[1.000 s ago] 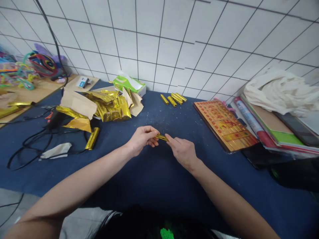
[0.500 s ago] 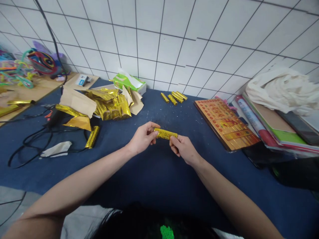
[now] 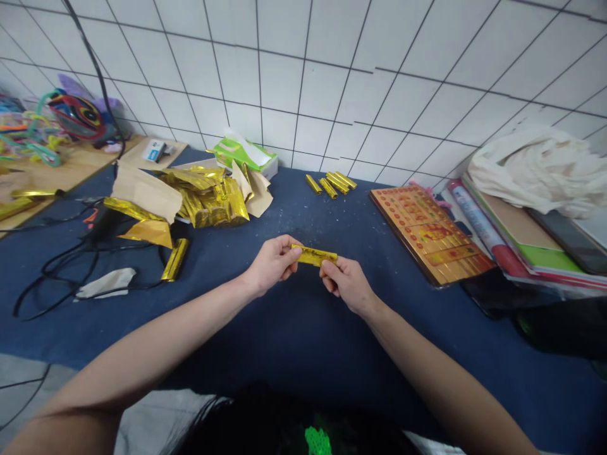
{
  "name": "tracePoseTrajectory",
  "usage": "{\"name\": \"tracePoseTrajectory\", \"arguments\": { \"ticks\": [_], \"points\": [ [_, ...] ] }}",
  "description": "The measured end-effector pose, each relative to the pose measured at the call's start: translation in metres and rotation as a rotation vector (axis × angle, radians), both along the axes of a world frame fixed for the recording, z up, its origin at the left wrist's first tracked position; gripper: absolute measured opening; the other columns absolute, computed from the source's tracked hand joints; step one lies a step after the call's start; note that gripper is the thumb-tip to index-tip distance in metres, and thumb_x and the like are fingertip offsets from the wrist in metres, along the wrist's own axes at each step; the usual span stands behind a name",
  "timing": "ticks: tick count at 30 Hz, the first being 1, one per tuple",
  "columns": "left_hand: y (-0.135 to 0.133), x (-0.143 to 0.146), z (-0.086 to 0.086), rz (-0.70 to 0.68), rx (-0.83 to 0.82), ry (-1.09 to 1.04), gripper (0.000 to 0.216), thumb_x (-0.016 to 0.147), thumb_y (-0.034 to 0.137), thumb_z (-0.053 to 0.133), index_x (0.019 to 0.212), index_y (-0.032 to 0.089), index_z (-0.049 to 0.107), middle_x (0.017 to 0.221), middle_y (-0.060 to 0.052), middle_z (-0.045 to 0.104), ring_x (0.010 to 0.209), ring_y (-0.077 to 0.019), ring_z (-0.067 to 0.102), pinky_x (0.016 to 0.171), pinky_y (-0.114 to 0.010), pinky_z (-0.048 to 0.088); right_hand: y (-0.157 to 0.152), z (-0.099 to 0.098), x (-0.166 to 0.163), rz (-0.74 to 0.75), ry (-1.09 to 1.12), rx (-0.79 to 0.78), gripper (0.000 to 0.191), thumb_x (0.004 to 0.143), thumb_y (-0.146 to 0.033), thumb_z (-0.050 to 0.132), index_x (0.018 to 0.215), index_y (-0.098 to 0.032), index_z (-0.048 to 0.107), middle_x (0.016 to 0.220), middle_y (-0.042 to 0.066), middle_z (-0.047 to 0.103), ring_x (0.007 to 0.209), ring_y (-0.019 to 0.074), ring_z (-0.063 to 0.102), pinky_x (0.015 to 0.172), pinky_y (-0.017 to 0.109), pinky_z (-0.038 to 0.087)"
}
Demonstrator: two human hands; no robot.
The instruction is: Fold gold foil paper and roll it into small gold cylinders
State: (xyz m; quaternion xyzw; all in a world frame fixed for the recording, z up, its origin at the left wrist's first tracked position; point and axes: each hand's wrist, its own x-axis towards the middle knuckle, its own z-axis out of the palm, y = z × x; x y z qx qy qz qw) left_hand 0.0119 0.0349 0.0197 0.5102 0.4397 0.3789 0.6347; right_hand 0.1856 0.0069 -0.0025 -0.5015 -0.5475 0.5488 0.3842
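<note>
- In the head view, a narrow strip of gold foil (image 3: 313, 255) is held above the worktop (image 3: 303, 341), stretched between the two hands near the middle of the view.
- Its left end is pinched by the left hand (image 3: 274, 264), with the thumb laid over the foil; the grip is closed on it.
- Its right end is pinched likewise by the right hand (image 3: 349, 284), the thumb on the near face; this grip is closed on the foil too.
- The strip is tilted slightly, its right end nearer the body; whether it is fully rolled or only folded cannot be told.
- For good handling, pressure should be matched at both thumbs, so that the edges are kept parallel and no twist is put in.
- Only light tension seems advisable, since thin foil is likely to crease or tear.
- Several gold rolls (image 3: 328, 188) lie near the wall, well apart from the hands; the loose foil pile (image 3: 215, 205) is set to the left, so elbow room appears ample.
</note>
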Motion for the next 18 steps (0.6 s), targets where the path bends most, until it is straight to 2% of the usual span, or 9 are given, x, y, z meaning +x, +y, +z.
{"name": "tracePoseTrajectory", "arguments": {
  "ticks": [4, 6, 9, 11, 15, 18],
  "points": [
    [-0.001, -0.001, 0.000, -0.046, 0.080, 0.069, 0.016, 0.079, 0.027, 0.054, 0.089, 0.015, 0.050, 0.049, 0.007, 0.048, 0.033, -0.0037, 0.039, 0.032, -0.014, 0.027, 0.000, 0.001, -0.001, -0.034, 0.046, -0.031, 0.029, 0.079, -0.043, 0.050, 0.065, -0.017, 0.051, 0.040, -0.007, 0.045, 0.031, 0.0041, 0.033, 0.032, 0.018, 0.023],
    [-0.001, -0.002, -0.002, -0.049, 0.185, 0.156, 0.024, 0.077, 0.025, 0.056, 0.099, 0.017, 0.050, 0.057, 0.006, 0.051, 0.039, -0.0048, 0.043, 0.038, -0.016, 0.034, 0.000, 0.002, -0.002, -0.044, 0.077, -0.067, 0.030, 0.078, -0.043, 0.051, 0.065, -0.016, 0.051, 0.038, -0.007, 0.045, 0.030, 0.0037, 0.032, 0.032, 0.018, 0.022],
    [-0.003, -0.002, -0.005, -0.027, 0.402, 0.297, 0.035, 0.073, 0.023, 0.063, 0.106, 0.020, 0.054, 0.081, 0.000, 0.060, 0.065, -0.0098, 0.057, 0.058, -0.021, 0.046, -0.001, 0.002, -0.003, -0.036, 0.114, -0.116, 0.031, 0.078, -0.043, 0.051, 0.062, -0.017, 0.050, 0.035, -0.007, 0.044, 0.028, 0.0033, 0.030, 0.030, 0.017, 0.020],
    [-0.004, -0.002, -0.006, -0.032, 0.491, 0.337, 0.031, 0.073, 0.025, 0.063, 0.104, 0.021, 0.058, 0.093, -0.003, 0.060, 0.081, -0.0136, 0.058, 0.072, -0.025, 0.047, -0.001, 0.002, -0.004, -0.024, 0.125, -0.133, 0.033, 0.078, -0.044, 0.051, 0.060, -0.017, 0.050, 0.034, -0.007, 0.044, 0.027, 0.0032, 0.029, 0.030, 0.017, 0.019],
    [-0.009, 0.000, -0.003, -0.056, 0.557, 0.338, 0.030, 0.073, 0.023, 0.064, 0.104, 0.022, 0.062, 0.103, -0.005, 0.057, 0.094, -0.0159, 0.056, 0.083, -0.028, 0.045, -0.004, 0.004, -0.006, -0.011, 0.160, -0.166, 0.035, 0.078, -0.046, 0.052, 0.058, -0.017, 0.049, 0.032, -0.007, 0.043, 0.025, 0.0030, 0.029, 0.028, 0.016, 0.017],
    [-0.012, 0.001, -0.001, -0.044, 0.586, 0.347, 0.031, 0.073, 0.019, 0.064, 0.104, 0.022, 0.062, 0.110, -0.006, 0.053, 0.098, -0.0162, 0.056, 0.082, -0.028, 0.047, -0.006, 0.006, -0.008, 0.007, 0.200, -0.216, 0.037, 0.077, -0.048, 0.052, 0.058, -0.017, 0.049, 0.031, -0.007, 0.043, 0.025, 0.0032, 0.028, 0.027, 0.016, 0.017]
  ]
}}
